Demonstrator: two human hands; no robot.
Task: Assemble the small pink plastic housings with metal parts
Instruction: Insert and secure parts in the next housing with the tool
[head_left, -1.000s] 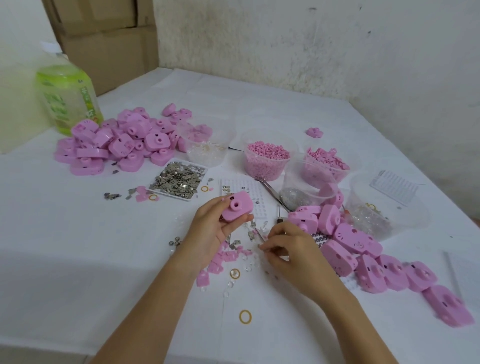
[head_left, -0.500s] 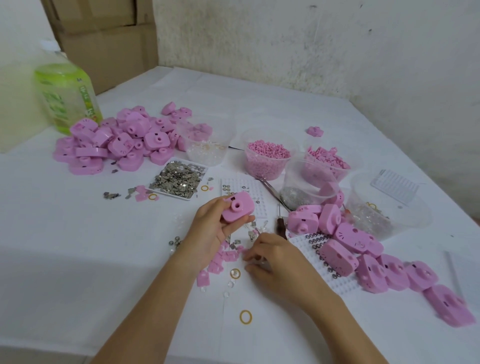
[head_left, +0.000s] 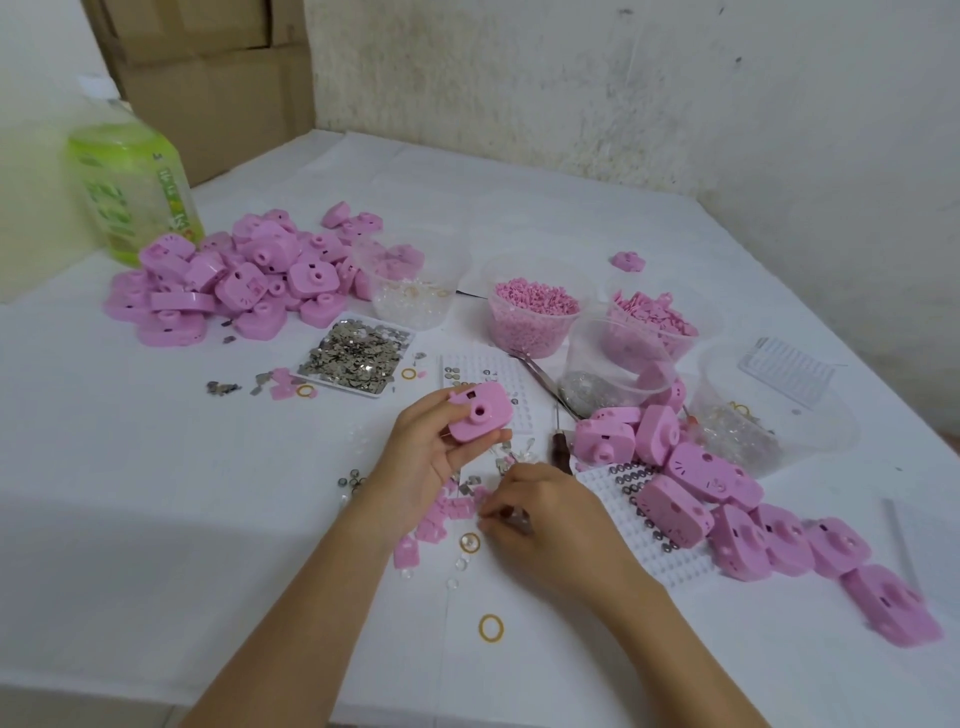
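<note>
Right hand (head_left: 545, 519) shifted leftward onto small pink pieces (head_left: 453, 508), fingers curled, grasp indiscernible, left hand (head_left: 428, 460) fingers wrapped round pink housing (head_left: 480, 413).

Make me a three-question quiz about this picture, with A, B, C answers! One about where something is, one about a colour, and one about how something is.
1. Where is the green bottle?
A) far left
B) near right
C) on the floor

2. What colour is the housing in the left hand?
A) blue
B) pink
C) white

3. How is the pellet tub?
A) empty
B) tipped over
C) upright and full

Answers:
1 A: it stands far left, behind the pile of housings.
2 B: it is pink, like the pile.
3 C: it stands upright with pink pellets up to the top.
</note>
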